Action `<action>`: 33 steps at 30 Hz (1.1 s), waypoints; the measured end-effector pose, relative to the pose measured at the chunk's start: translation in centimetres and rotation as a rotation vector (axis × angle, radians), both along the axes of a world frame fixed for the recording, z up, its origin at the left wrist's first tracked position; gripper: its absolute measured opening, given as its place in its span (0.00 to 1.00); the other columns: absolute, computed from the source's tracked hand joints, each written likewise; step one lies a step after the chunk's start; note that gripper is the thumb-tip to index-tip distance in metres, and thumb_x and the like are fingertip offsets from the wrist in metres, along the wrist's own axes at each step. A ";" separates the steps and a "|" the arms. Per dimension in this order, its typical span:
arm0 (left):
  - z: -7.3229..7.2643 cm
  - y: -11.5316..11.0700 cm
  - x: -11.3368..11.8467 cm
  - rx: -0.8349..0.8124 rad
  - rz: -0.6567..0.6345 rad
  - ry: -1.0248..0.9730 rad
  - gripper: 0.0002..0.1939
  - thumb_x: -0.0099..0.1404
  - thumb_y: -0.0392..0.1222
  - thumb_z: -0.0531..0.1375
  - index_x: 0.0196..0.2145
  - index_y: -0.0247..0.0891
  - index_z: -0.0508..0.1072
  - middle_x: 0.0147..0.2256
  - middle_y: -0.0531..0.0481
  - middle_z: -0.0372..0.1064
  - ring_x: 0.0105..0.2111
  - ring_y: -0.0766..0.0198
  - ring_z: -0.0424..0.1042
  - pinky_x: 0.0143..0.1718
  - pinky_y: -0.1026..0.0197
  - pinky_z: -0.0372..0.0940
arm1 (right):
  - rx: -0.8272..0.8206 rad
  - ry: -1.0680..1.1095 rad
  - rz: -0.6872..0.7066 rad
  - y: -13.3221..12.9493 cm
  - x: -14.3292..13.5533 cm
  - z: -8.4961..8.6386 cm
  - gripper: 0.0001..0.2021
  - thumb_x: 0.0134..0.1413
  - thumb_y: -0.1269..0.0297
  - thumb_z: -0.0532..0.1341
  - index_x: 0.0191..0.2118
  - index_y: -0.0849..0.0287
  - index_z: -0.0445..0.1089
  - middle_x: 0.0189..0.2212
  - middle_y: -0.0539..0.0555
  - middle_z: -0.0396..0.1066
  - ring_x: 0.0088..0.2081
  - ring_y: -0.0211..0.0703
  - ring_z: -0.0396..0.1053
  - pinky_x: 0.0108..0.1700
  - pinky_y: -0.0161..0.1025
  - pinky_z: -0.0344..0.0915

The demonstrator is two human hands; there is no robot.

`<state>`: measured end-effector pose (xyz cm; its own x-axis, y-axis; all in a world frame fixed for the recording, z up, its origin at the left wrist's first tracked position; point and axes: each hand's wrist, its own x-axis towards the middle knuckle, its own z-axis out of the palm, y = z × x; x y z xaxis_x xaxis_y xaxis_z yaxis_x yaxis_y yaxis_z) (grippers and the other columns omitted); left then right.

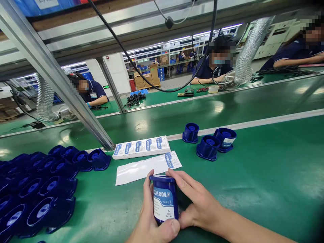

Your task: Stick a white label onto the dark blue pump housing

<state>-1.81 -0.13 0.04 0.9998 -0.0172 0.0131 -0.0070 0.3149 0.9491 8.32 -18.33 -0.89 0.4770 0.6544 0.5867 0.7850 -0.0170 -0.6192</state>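
At the bottom centre of the frame both hands close around a blue cylindrical part with a white-and-blue label. Its long axis runs roughly up the frame, tilted slightly, with the rimmed end toward the top and the near end toward the bottom edge. The label faces the camera; its first letters are cut off by the curve, and the small print is too fine to read.

The left hand wraps the part from the left, thumb pressed across its lower end, fingers hidden behind it. The right hand cups it from the right, fingers curled over the top rim; its palm side cannot be seen.

Just above lies a peeled label backing sheet with one sticker left, and beyond it a stack of label sheets. A heap of blue parts fills the lower left, partly cut off by the frame edge. Three more blue parts stand right of centre on the green table.
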 end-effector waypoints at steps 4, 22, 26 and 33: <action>0.0 0.5 0.8 -0.242 0.012 0.109 0.60 0.63 0.70 0.65 0.76 0.48 0.33 0.70 0.36 0.61 0.69 0.37 0.63 0.69 0.39 0.58 | 0.053 -0.029 0.024 0.0 0.0 0.4 0.69 0.28 0.85 0.70 0.79 0.53 0.42 0.65 0.62 0.60 0.62 0.58 0.68 0.63 0.44 0.70; 1.3 1.4 -0.5 0.497 -0.037 0.094 0.40 0.78 0.64 0.47 0.75 0.42 0.34 0.74 0.30 0.46 0.74 0.42 0.52 0.73 0.40 0.51 | -0.299 -0.219 -0.155 0.2 -3.5 1.1 0.59 0.37 0.85 0.67 0.77 0.63 0.43 0.63 0.72 0.61 0.61 0.69 0.66 0.59 0.57 0.76; 1.4 1.7 -0.5 0.533 -0.088 0.095 0.42 0.79 0.62 0.47 0.76 0.42 0.30 0.72 0.30 0.50 0.73 0.42 0.54 0.73 0.40 0.52 | -0.329 -0.221 -0.180 0.2 -3.7 1.1 0.57 0.38 0.85 0.65 0.76 0.64 0.45 0.63 0.72 0.62 0.61 0.69 0.66 0.57 0.56 0.77; 2.0 1.4 -0.4 0.408 -0.137 0.124 0.56 0.72 0.67 0.58 0.75 0.43 0.24 0.62 0.32 0.63 0.56 0.44 0.71 0.66 0.37 0.59 | -0.337 -0.049 -0.124 -0.5 -2.8 1.3 0.60 0.39 0.78 0.73 0.77 0.56 0.45 0.61 0.66 0.65 0.55 0.62 0.72 0.52 0.51 0.77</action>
